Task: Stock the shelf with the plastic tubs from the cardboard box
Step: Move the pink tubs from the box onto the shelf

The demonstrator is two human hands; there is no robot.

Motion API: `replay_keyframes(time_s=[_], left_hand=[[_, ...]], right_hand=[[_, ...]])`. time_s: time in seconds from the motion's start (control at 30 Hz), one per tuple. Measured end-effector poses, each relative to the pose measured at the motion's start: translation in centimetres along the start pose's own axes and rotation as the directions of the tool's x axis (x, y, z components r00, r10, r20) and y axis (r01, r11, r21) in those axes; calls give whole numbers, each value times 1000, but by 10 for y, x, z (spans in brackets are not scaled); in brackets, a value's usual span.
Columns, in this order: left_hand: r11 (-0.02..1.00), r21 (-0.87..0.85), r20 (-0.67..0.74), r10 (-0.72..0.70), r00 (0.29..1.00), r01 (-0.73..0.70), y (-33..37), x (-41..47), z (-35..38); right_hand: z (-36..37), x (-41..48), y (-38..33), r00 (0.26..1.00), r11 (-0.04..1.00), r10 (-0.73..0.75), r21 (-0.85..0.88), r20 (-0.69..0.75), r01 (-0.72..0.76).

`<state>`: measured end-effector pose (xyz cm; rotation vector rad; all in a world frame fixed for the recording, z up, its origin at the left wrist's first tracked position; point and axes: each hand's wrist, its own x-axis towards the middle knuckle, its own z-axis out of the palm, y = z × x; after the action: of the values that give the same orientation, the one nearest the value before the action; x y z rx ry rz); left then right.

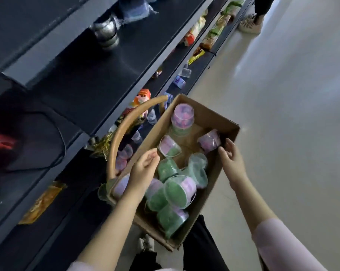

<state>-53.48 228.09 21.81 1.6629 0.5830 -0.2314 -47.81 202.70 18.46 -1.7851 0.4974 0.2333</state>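
Note:
An open cardboard box (210, 118) sits low in front of me, beside the dark shelving (98, 79). Several clear plastic tubs with purple labels and green or pink contents lie in it, such as a green tub (180, 189) near me and a pink tub (182, 116) at the far end. My left hand (143, 170) hovers over the box's left rim, fingers apart, holding nothing. My right hand (231, 155) is at the right wall, fingers spread and fingertips close to a tub on its side (209, 142). I cannot tell if they touch.
A curved tan basket handle (124, 126) arcs beside the box's left wall. Similar tubs (124, 155) and snack packets (142, 98) sit on the lower shelves. Metal bowls (105, 34) are stacked on an upper shelf. Another person's foot (251, 24) stands far down the pale-floored aisle.

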Motion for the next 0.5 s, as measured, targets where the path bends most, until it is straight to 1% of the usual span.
replay_keyframes(time_s=[0.1,0.27,0.4,0.5], left_hand=[[999,16,-15,-35,999,35,-15,45,25],[997,20,-61,-79,995,80,-34,127,63],[994,19,-91,-106,990,109,-33,186,89],[986,40,-73,-161,984,164,-28,224,107]], right_hand=[[17,60,24,998,998,70,-1,-7,-70],[47,140,72,986,990,137,-25,-93,-140],[64,177,100,973,980,185,-44,-138,-192],[68,192,115,963,963,209,-135,-168,-232]])
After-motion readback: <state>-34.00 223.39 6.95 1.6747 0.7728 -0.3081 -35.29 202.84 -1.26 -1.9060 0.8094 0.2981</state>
